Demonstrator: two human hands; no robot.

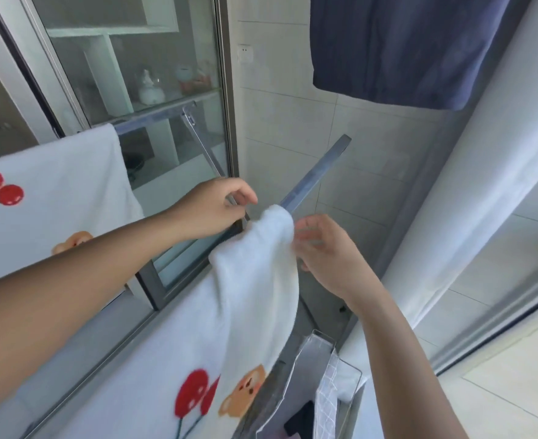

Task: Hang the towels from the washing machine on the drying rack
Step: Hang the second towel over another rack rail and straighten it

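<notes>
A white towel (255, 286) with red cherries and a small bear print drapes over the near grey bar of the drying rack (316, 175). Its upper corner is bunched at the bar. My left hand (214, 207) reaches over from the left, fingers curled and pinched by the towel's corner at the rack joint. My right hand (324, 248) sits just right of the bunched corner, blurred, fingertips touching the cloth. A second white cherry towel (58, 191) hangs spread on the far rail at the left.
A dark blue cloth (403, 49) hangs overhead at the upper right. A glass sliding door (153, 90) stands behind the rack. Below right is a wire basket (334, 391) with checked fabric. A tiled wall and a white curtain fill the right side.
</notes>
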